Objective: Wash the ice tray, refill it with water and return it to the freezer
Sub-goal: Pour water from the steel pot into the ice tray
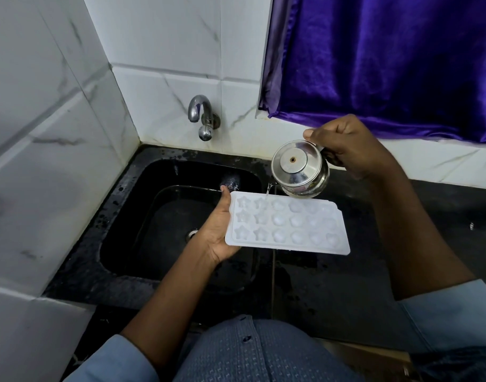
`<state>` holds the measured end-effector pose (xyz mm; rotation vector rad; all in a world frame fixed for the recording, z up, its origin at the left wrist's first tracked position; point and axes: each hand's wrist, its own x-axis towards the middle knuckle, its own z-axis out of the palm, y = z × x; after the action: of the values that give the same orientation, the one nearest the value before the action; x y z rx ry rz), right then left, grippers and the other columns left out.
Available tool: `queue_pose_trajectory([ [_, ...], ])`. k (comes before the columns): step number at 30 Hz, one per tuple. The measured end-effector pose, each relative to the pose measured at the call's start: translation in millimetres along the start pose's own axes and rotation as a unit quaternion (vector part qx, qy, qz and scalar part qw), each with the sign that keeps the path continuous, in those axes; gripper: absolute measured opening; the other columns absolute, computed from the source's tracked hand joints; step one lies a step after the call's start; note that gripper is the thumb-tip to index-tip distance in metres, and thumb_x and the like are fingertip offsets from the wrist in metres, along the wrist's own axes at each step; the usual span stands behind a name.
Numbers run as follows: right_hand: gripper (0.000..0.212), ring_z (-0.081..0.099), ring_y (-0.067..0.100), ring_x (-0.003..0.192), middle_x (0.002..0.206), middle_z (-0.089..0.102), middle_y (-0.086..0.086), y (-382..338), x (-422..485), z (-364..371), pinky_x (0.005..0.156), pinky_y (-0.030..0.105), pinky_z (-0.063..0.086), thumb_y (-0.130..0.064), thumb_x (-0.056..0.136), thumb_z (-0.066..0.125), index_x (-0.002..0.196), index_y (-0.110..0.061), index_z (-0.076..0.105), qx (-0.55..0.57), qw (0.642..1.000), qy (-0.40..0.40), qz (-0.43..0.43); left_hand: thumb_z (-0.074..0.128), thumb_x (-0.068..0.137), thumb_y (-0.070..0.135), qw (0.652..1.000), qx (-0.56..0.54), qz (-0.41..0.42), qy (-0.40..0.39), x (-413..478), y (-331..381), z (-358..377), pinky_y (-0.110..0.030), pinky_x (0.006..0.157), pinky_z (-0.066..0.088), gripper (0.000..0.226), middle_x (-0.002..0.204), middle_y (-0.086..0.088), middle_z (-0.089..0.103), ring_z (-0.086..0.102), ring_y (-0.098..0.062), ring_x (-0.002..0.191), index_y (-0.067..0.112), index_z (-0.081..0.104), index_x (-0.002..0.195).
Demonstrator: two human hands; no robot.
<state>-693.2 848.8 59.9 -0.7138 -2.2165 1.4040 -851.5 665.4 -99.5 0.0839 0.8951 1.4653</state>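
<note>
Ice tray (287, 223) looks matt plastic; kettle (299, 168) polished metal; sink (120, 213) glossy, perhaps stone.

sink (159, 216): black, squarish basin set into the counter, using it as my reference
tap (206, 119): chrome with a curved spout, on the wall just behind the sink's back edge, round knob below
drain (192, 234): small metal ring in the sink floor
shiny blob (231, 181): inside the sink's back right corner, honestly can't tell what it is
counter (346, 285): black and glossy, right of the sink
tiles (167, 51): white marble-look, behind and left of the sink
curtain (388, 64): purple satin, above and right of the sink
</note>
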Motion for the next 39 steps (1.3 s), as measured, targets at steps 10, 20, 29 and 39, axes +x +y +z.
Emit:
queue_pose_trajectory([
  [10,0.050,0.025,0.008,0.043,0.046,0.035,-0.008,0,-5,0,0.044,0.017,0.026,-0.022,0.101,0.067,0.060,0.003,0.050,-0.004,1.000,-0.005,-0.007,0.026,0.094,0.085,1.000,-0.003,-0.004,-0.004,0,1,-2,-0.058,0.119,0.039,0.098,0.144,-0.021,0.064,0.058,-0.039,0.137,0.008,0.060,0.145],
  [20,0.059,0.020,0.014,0.045,0.049,0.030,-0.001,-4,-4,-3,0.045,0.025,0.019,-0.026,0.100,0.068,0.071,0.021,0.047,-0.021,1.000,-0.005,-0.016,0.026,0.095,0.084,1.000,0.001,-0.003,0.008,-4,3,0,-0.056,0.110,0.047,0.096,0.140,-0.021,0.066,0.061,-0.039,0.133,0.008,0.062,0.141],
  [29,0.062,0.017,0.020,0.050,0.058,0.025,0.013,-11,-8,-4,0.051,0.039,0.013,-0.027,0.099,0.070,0.067,0.017,0.039,-0.029,1.000,0.009,-0.005,0.026,0.095,0.083,1.000,0.006,0.004,0.008,-6,6,-2,-0.056,0.105,0.050,0.095,0.141,-0.020,0.066,0.064,-0.038,0.130,0.009,0.059,0.145],
  [39,0.062,0.017,0.018,0.048,0.052,0.026,0.007,-11,-17,-14,0.051,0.037,0.012,-0.028,0.099,0.070,0.071,0.020,0.043,-0.018,1.000,0.020,0.001,0.026,0.096,0.082,1.000,0.004,0.012,0.008,-12,10,-10,-0.058,0.107,0.048,0.092,0.140,-0.020,0.067,0.066,-0.038,0.127,0.011,0.062,0.142],
])
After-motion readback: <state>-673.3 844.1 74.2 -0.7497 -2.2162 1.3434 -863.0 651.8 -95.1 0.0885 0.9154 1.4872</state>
